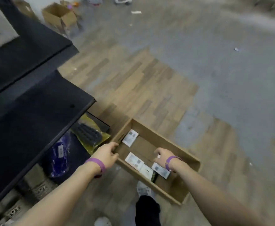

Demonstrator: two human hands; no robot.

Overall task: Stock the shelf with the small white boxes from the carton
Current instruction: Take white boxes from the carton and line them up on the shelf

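An open brown carton (179, 149) lies on the floor beside the black shelf unit (35, 108). Several small white boxes lie inside it: one (130, 137) at the far left corner, one (132, 160) near the left wall, others (160, 170) under my right wrist. My left hand (107, 152) curls over the carton's left rim. My right hand (162, 154) hangs inside the carton above the boxes, fingers bent; whether it holds a box is unclear. Both wrists wear purple bands.
The lower shelf holds a yellow bag with a dark item (91, 134), a blue package (60, 157) and patterned boxes (37, 186). Another open carton (58, 17) stands far back. My foot (144, 190) is right by the carton's near wall. Scraps litter the floor.
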